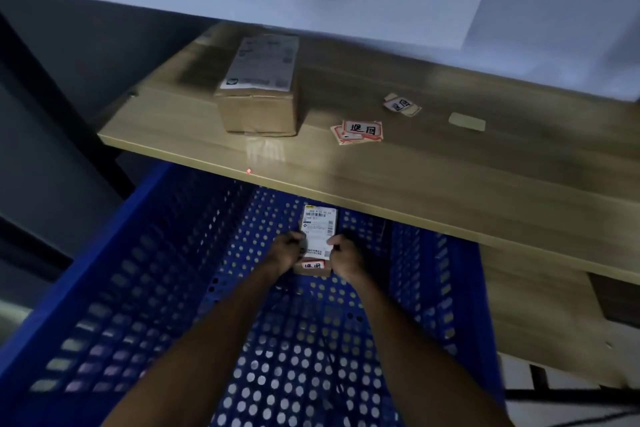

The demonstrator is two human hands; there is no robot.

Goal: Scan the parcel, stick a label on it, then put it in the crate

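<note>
Deep inside the blue perforated crate (145,288), I hold the small brown parcel (316,242) flat; white shipping label up, red-bordered label (313,265) on its near side; crate half under the tabletop (450,184).

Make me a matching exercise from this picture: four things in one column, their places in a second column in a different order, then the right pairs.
Things
1. small parcel
2. cardboard box
3. red-bordered stickers
4. red laser dot

Places
A. loose on the wooden tabletop, right of the box
B. at the tabletop's near edge, above the crate
C. held between the left hand and right hand, down inside the blue crate
D. standing on the tabletop towards its left end

Pairs: 1-C, 2-D, 3-A, 4-B
</note>
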